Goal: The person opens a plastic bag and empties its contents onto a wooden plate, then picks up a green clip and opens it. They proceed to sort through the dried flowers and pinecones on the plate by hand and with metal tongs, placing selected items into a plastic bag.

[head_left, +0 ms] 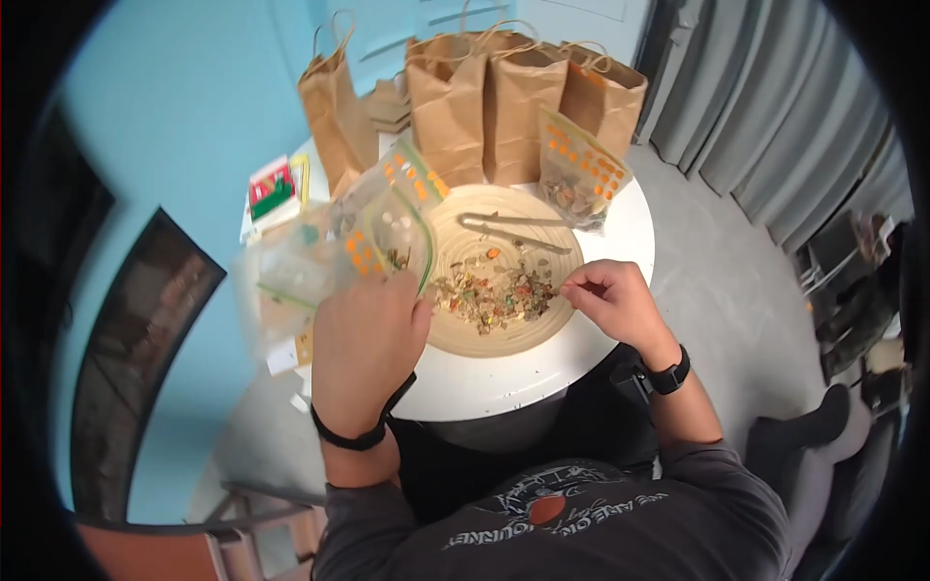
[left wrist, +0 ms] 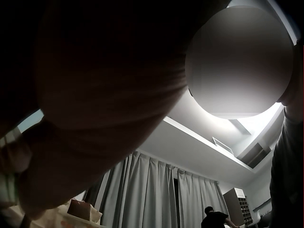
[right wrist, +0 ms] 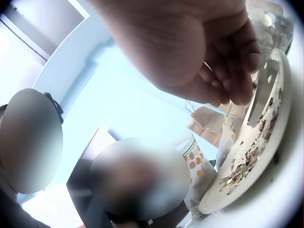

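Note:
My left hand (head_left: 363, 339) grips a clear zip bag (head_left: 334, 257) with a green seal and orange dots, at the left edge of a round wooden plate (head_left: 542, 339). The bag's mouth gapes toward the plate. A heap of small mixed chips (head_left: 499, 298), brown, green, orange and pale, lies spread over the plate. Over the plate's right rim hovers my right hand (head_left: 615, 302), thumb and fingertips drawn together beside the heap; I cannot tell whether a small chip is between them. Metal tongs (head_left: 513, 232) lie across the plate's far part.
Several brown paper bags (head_left: 446, 107) stand along the back of the white round table (head_left: 620, 218). A filled dotted zip bag (head_left: 581, 179) leans at the back right. A red and green packet (head_left: 272, 189) lies at the back left. Grey curtains (head_left: 746, 107) hang beyond.

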`<state>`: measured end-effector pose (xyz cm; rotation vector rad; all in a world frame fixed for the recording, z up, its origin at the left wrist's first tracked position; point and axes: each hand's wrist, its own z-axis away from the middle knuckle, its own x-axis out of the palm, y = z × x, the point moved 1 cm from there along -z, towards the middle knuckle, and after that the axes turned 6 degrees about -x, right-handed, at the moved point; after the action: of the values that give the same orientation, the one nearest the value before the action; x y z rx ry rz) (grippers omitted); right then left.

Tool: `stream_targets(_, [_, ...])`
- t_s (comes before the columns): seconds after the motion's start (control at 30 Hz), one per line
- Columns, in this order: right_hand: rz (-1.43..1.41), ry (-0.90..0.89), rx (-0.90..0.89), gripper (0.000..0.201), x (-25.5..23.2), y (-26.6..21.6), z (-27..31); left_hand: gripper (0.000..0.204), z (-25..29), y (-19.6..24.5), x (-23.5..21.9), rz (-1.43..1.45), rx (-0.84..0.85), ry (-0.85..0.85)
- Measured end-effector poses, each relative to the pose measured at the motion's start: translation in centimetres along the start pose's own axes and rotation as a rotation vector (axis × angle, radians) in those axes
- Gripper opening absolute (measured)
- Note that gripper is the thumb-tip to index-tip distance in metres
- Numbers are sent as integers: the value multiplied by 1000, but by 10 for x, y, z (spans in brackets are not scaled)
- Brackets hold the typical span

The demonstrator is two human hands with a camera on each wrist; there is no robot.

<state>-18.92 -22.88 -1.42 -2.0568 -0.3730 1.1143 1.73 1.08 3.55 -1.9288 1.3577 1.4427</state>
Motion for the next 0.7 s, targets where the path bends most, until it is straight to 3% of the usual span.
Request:
stream_targets(0.23, [-127, 30, 85, 10, -13, 40, 19, 22, -4, 10, -1, 21, 8, 15])
stream_targets(0.53, [-280, 28, 91, 9, -10, 65, 16, 18, -3, 13, -10, 2, -110, 34])
stream_targets(0.63, [-207, 19, -23, 8, -4, 58, -8, 17, 1, 10, -20, 4, -178, 76])
stream_targets(0.7, [11, 18, -409, 11, 9, 48, -40, 18, 6, 3, -21, 63, -248, 103])
